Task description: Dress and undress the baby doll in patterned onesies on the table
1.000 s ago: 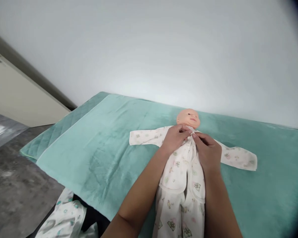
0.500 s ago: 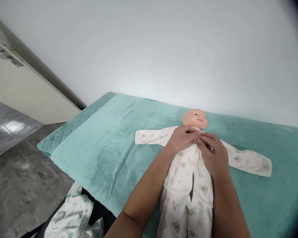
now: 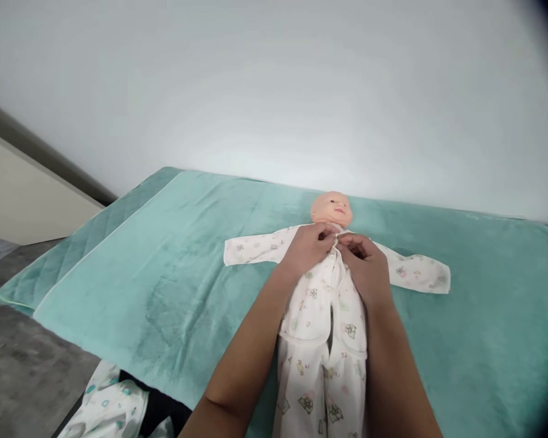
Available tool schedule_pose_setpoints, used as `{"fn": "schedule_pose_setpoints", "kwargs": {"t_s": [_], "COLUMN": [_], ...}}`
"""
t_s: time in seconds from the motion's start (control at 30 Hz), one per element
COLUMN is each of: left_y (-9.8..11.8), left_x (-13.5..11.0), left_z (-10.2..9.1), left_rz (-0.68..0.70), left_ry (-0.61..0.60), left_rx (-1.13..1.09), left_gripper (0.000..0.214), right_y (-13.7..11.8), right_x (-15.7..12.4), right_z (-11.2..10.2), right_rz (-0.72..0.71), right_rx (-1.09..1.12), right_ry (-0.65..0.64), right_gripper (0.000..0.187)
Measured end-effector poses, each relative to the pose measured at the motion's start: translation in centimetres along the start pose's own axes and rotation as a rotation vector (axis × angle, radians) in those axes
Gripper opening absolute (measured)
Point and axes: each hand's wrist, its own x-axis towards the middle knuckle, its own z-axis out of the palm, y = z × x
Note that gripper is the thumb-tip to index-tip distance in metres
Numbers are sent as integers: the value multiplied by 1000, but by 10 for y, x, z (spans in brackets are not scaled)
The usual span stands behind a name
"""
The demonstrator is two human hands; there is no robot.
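A baby doll (image 3: 329, 208) lies face up, dressed in a white printed baby jacket (image 3: 307, 307) and matching trousers (image 3: 304, 389). Both sleeves stretch out sideways. At the chest, just under the doll's chin, my left hand (image 3: 311, 244) pinches one front edge of the jacket. Close beside it, my right hand (image 3: 364, 263) has its fingers closed on the other front edge. The two sets of fingertips nearly meet at the upper opening. Lower down, the jacket's front edges part in a narrow gap. Any fastener between the fingers is too small to make out.
A teal plush blanket (image 3: 173, 261) covers the bed beneath the doll. Behind it rises a pale wall (image 3: 274, 91). White cloth with a teal print (image 3: 112, 407) lies on something black at the lower left. A cream door panel (image 3: 27, 188) stands at the left.
The view has turned to the right, so the doll and hands appear further left. Both hands stay at the upper front of the jacket, with the fingertips now slightly further apart.
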Motion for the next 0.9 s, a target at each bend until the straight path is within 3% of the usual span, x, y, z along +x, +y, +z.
{"fn": "schedule_pose_setpoints", "kwargs": {"t_s": [0.1,0.2,0.4,0.57,0.9], "left_y": [1,-1,-9,-12,-11], "left_x": [0,0,0,-1,-3], "left_z": [2,3,5,8,10], "left_rz": [94,124,49,12,28], "left_ry": [9,17,9,5,-6], "left_rx": [176,212,13,-192,-283], "left_gripper": [24,27,33,28,36], "right_y": [0,-1,-2,-6,-7], "right_x": [-1,-1,-1,-3,-8], "right_z": [1,1,1,-1,-4], "right_rz": [23,31,54,69,-24], "right_rx": [35,64,114,-43,-181], "right_ry": [-2,-11,1,17,-12], "right_gripper": [19,19,23,28,29]}}
